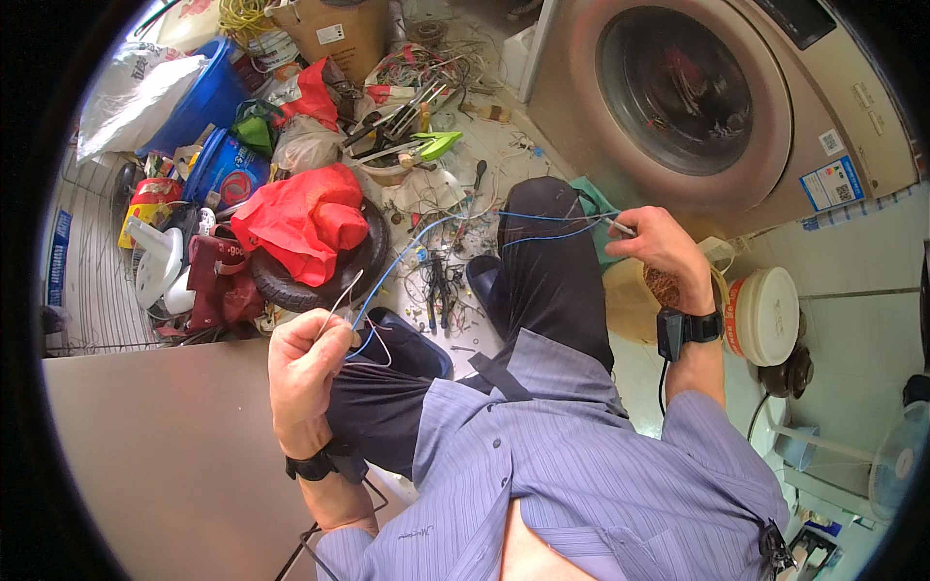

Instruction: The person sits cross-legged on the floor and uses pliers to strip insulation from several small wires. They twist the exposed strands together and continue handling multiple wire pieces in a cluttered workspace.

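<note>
My left hand (302, 378) is closed, thumb against fingers, on a blue wire and a thin white wire (341, 302). From there the blue wire (392, 263) arcs up and across over my knees to my right hand (668, 252). My right hand is closed on a slim grey metal tool (618, 226), whose exact kind is too small to tell. Beside this tool the blue wire doubles back in a loop, with a loose part lying over my dark trouser leg (552, 276). A black band with a small box sits on each wrist.
Ahead right stands a washing machine (567, 92). A tyre (373, 254) under a red bag (305, 221), blue tubs (228, 172) and a cardboard box (334, 44) crowd the left. Cable scraps (441, 290) litter the floor. A white lidded bucket (775, 312) stands right.
</note>
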Demonstrator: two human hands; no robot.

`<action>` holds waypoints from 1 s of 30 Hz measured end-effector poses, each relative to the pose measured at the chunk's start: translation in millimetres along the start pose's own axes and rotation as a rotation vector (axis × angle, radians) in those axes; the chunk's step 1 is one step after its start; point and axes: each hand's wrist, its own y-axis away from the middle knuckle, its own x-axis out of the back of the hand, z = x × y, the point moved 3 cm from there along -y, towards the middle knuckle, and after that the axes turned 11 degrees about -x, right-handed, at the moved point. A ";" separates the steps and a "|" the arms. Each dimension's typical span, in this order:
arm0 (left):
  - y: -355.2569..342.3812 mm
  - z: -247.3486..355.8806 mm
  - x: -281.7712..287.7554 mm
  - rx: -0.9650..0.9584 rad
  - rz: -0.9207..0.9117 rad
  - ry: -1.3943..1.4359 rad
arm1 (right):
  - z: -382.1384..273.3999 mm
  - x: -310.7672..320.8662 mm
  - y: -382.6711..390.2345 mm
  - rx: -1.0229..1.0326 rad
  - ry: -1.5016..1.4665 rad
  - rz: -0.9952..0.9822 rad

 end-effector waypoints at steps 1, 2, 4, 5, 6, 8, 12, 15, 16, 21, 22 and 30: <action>-3.4 -1.3 -1.7 -0.007 -0.005 0.013 | 8.7 -3.1 -2.4 -0.030 0.074 -0.039; -6.5 -2.5 -2.8 -0.014 -0.011 0.026 | 18.0 -5.5 -4.2 -0.043 0.148 -0.078; -12.0 -5.0 -3.1 -0.029 0.021 0.079 | 37.8 -9.8 -5.0 -0.040 0.141 -0.139; -14.7 -6.1 -3.2 -0.042 0.032 0.131 | 47.3 -12.1 -2.8 -0.023 0.058 -0.160; -17.4 -6.8 -3.0 -0.044 0.031 0.127 | 56.1 -13.5 0.1 -0.004 -0.014 -0.181; -23.1 -6.3 -2.9 -0.070 0.027 0.188 | 73.6 -11.5 5.4 -0.098 0.111 -0.096; -30.6 -1.4 -5.5 -0.084 0.009 0.150 | 76.2 6.4 20.2 -0.181 0.195 0.153; -35.9 5.7 -10.8 -0.073 -0.012 0.080 | 37.3 27.9 24.9 -0.029 0.060 0.406; -37.4 8.8 -13.1 -0.064 -0.031 0.055 | 15.2 32.9 25.6 0.164 -0.088 0.396; -42.1 33.9 -21.5 -0.064 -0.126 -0.041 | -114.1 20.3 16.4 0.767 -0.243 0.298; -41.2 39.4 -22.6 -0.072 -0.147 -0.054 | -140.2 11.0 12.2 0.875 -0.251 0.277; -38.9 54.0 -5.8 -0.177 -0.013 -0.013 | -221.1 -23.0 0.4 0.997 -0.256 0.008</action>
